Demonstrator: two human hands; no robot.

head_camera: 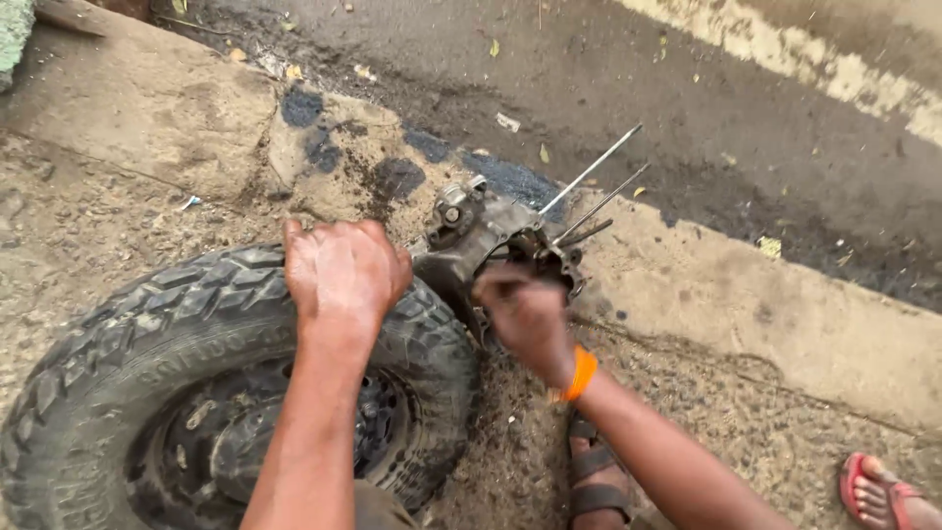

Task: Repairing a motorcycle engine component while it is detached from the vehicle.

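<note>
A grimy metal engine casing (481,236) leans on the upper right edge of a black knobby tyre (147,344) that lies flat on the dirt. Two or three long thin studs (594,191) stick out of the casing toward the upper right. My left hand (341,273) rests palm down on the tyre's tread, right beside the casing. My right hand (525,314), with an orange band at the wrist, is blurred and pressed against the casing's open side; its fingers curl at the opening, and I cannot tell whether they hold anything.
A worn concrete kerb (746,304) with dark oil stains runs diagonally behind the tyre, with wet dark road beyond it. A sandalled foot (594,476) stands below my right arm. Another foot in a red sandal (873,491) is at the bottom right corner.
</note>
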